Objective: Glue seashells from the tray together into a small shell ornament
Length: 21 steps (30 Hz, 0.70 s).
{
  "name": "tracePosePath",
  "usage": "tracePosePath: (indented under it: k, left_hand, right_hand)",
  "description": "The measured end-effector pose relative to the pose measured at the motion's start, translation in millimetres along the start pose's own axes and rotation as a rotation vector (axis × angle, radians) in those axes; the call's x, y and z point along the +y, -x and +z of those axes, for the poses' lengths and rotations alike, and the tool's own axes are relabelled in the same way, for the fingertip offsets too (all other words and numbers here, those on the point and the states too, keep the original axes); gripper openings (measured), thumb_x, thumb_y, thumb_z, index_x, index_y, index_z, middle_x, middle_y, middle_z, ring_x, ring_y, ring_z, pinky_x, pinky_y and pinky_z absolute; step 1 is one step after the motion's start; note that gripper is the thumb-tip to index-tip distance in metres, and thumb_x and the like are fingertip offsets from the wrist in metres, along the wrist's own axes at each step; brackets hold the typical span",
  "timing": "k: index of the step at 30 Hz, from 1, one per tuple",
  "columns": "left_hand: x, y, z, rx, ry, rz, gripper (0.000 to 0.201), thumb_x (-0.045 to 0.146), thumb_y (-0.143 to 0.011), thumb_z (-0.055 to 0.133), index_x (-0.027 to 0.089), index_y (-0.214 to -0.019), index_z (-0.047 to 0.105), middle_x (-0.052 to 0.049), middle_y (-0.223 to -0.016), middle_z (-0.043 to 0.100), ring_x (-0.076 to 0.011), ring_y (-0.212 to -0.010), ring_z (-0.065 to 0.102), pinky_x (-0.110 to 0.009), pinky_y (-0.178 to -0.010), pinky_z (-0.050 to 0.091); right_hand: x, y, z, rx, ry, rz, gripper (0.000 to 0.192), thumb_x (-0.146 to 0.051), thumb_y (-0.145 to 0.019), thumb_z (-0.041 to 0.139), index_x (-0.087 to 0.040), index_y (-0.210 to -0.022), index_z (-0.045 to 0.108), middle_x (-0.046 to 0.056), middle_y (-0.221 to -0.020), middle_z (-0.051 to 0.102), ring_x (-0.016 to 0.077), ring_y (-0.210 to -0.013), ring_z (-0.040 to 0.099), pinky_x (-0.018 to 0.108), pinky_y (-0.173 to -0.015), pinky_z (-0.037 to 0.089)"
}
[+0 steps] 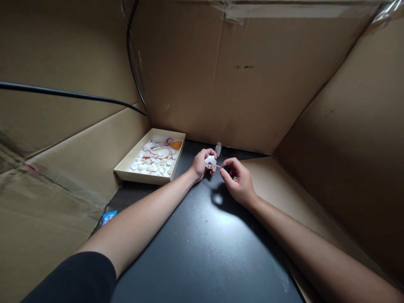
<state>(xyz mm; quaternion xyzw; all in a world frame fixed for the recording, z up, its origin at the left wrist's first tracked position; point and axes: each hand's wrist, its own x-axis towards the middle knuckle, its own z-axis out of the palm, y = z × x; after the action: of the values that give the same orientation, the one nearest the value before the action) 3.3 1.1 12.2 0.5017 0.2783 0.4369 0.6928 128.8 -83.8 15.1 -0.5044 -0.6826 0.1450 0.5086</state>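
My left hand (201,163) holds a small white ribbed seashell (210,162) above the black tabletop (195,244). My right hand (237,180) pinches a small dark-capped brush (224,168), and its thin pale tip touches the shell's right edge. A little clear bottle (218,149) stands upright just behind the two hands, near the back cardboard wall. To the left of my left hand sits a shallow cream tray (142,177) filled with several white and pinkish shells and one orange shell (176,144).
Tall cardboard walls (252,84) enclose the black tabletop at the back, left and right. A black cable (72,95) runs across the left wall and up the corner. A small blue packet (109,217) lies at the table's left edge.
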Motion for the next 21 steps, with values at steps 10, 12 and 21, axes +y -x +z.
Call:
tracePosePath:
  k: [10, 12, 21]
  left_hand:
    - [-1.7, -2.4, -0.7, 0.142, 0.021, 0.056, 0.023, 0.025, -0.079, 0.027, 0.018, -0.066, 0.044, 0.002, -0.042, 0.039, -0.011, -0.029, 0.041, -0.019, -0.031, 0.023]
    - [-2.2, -2.7, -0.4, 0.159, 0.043, 0.066, 0.024, 0.027, -0.081, 0.027, 0.018, -0.065, 0.043, 0.003, -0.042, 0.037, -0.0105, -0.029, 0.04, -0.019, -0.031, 0.023]
    - [-7.5, -6.6, -2.7, 0.178, 0.059, 0.082, 0.023, 0.034, -0.08, 0.037, 0.018, -0.064, 0.043, 0.004, -0.04, 0.039, -0.0102, -0.029, 0.042, -0.018, -0.032, 0.02]
  right_hand:
    - [6.1, -7.7, -6.8, 0.036, -0.039, 0.035, 0.024, -0.037, -0.089, 0.048, -0.02, -0.099, 0.061, -0.001, -0.068, 0.049, 0.01, -0.057, 0.042, 0.023, -0.055, 0.035]
    - [8.1, -21.8, -13.2, 0.054, -0.002, 0.023, 0.03, -0.04, -0.089, 0.047, -0.021, -0.108, 0.06, 0.0, -0.072, 0.053, 0.0105, -0.058, 0.044, 0.024, -0.055, 0.037]
    - [2.0, -123.4, -37.0, 0.023, 0.452, 0.035, 0.026, -0.039, -0.076, 0.063, -0.021, -0.094, 0.066, 0.004, -0.082, 0.068, 0.0163, -0.074, 0.059, 0.028, -0.067, 0.043]
